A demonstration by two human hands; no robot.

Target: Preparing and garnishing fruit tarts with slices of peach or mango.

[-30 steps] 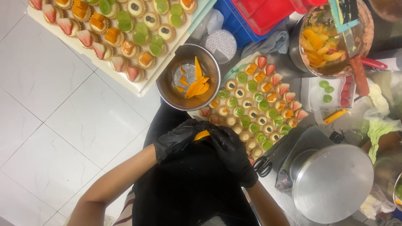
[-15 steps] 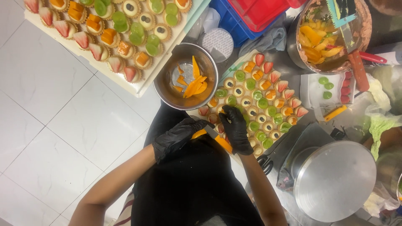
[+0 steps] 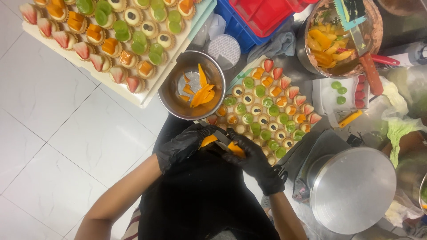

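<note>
Over a white tiled floor (image 3: 58, 133), a black-gloved left hand (image 3: 184, 146) and black-gloved right hand (image 3: 253, 158) clench an orange mango piece (image 3: 209, 141) between their fingertips. Just beyond the fingers sit a round steel bowl (image 3: 171, 95) of orange slices and a tray of small fruit tarts (image 3: 267, 111).

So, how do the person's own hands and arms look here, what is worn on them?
Both the left hand and the right hand wear thin, glossy black disposable gloves that wrinkle at the fingers and end at the wrists. Above the cuffs the forearms are bare, with no sleeves, watch or bands visible. A black garment covers the body between the arms.
</note>
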